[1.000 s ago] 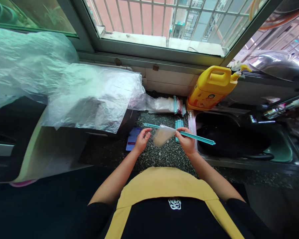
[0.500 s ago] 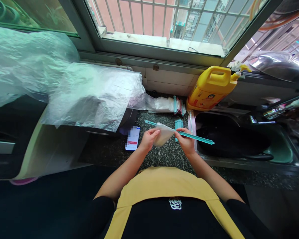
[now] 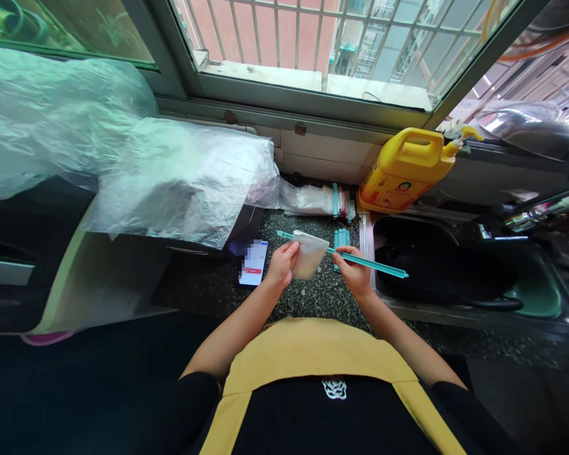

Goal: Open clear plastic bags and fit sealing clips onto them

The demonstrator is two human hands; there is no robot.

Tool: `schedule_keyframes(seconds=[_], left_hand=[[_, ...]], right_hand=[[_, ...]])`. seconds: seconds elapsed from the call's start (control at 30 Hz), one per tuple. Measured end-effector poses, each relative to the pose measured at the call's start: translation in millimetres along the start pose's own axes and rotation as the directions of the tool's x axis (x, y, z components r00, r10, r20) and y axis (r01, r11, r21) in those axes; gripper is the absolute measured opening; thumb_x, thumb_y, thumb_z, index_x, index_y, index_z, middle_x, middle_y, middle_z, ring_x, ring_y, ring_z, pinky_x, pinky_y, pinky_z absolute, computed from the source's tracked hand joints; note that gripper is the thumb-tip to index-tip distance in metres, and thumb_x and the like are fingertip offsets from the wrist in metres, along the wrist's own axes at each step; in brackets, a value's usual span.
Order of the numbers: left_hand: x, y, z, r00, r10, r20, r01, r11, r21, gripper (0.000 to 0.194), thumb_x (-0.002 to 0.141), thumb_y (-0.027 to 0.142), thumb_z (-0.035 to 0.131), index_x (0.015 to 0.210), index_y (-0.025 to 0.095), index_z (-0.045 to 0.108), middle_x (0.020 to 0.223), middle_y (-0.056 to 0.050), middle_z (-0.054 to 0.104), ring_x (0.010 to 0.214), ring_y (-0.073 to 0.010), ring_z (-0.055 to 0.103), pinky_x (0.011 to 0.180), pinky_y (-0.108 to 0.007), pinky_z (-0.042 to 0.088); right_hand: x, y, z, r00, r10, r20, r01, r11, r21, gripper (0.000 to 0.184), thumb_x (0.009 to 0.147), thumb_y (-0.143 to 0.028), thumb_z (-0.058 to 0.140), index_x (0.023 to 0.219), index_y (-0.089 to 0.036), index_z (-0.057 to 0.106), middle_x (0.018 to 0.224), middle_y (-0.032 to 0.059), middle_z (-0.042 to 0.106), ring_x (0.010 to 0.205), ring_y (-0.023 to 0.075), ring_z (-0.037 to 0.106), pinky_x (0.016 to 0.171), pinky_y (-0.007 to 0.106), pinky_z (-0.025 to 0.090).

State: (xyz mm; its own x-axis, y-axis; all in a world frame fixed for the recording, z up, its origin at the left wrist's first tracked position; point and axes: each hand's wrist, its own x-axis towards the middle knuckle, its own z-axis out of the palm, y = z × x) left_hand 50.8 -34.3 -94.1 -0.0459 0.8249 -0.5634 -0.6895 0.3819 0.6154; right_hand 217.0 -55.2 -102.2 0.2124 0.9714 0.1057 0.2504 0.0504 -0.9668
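Observation:
Between thumb and fingers, my left hand (image 3: 281,264) grips a small translucent plastic bag (image 3: 310,256) with something pale in its lower part. My right hand (image 3: 354,268) is closed round a long teal bag-sealing clip (image 3: 382,266). The clip slants down to the right, and its left stretch passes behind the bag, with its end showing at upper left. The right fingertips are just apart from the bag's right edge. Several shorter teal sealing clips (image 3: 342,237) lie on the counter behind the right hand.
A phone (image 3: 253,264) lies left of my hands on the speckled counter (image 3: 303,296). Clipped plastic bags (image 3: 313,200) rest at the back. A yellow jug (image 3: 405,170) stands beside the sink (image 3: 540,297), which holds a dark pan. Plastic sheeting (image 3: 184,170) covers the left side.
My right fingers have let go of the bag's corner, and the bag now hangs more flat and open to view from the left hand. The view has shifted slightly.

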Motion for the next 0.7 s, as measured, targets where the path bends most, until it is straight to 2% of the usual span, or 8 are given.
schedule_keyframes(seconds=[0.4,0.57,0.7], left_hand=[[0,-3,0.8,0.999,-0.002,-0.049,-0.001,0.999,-0.049,0.030,0.042,0.023,0.085,0.057,0.014,0.061,0.054,0.003,0.065,0.051,-0.0092,0.057,0.060,-0.022,0.043],[0,-2,0.2,0.998,-0.008,-0.067,0.005,0.999,-0.046,0.027,0.045,0.021,0.084,0.054,0.014,0.059,0.053,0.004,0.064,0.050,-0.0086,0.056,0.059,-0.022,0.042],[1,-1,0.5,0.998,-0.007,-0.067,0.003,0.999,-0.050,0.026,0.045,0.021,0.083,0.054,0.014,0.060,0.052,0.004,0.064,0.049,-0.0085,0.056,0.058,-0.021,0.041]], right_hand=[[-1,7,-6,0.993,-0.078,0.083,0.085,0.993,-0.081,0.022,0.075,-0.042,0.065,0.081,-0.021,0.062,0.074,0.0017,0.065,0.064,0.0152,0.061,0.058,0.028,0.052],[0,12,-10,0.983,-0.133,0.130,0.141,0.988,-0.059,0.025,0.075,-0.041,0.067,0.090,-0.022,0.062,0.081,0.0029,0.067,0.068,0.0156,0.063,0.062,0.030,0.055],[-2,11,-13,0.973,-0.196,0.120,0.199,0.980,-0.018,0.027,0.077,-0.036,0.066,0.099,-0.023,0.060,0.083,0.0026,0.067,0.073,0.0161,0.065,0.065,0.031,0.056]])
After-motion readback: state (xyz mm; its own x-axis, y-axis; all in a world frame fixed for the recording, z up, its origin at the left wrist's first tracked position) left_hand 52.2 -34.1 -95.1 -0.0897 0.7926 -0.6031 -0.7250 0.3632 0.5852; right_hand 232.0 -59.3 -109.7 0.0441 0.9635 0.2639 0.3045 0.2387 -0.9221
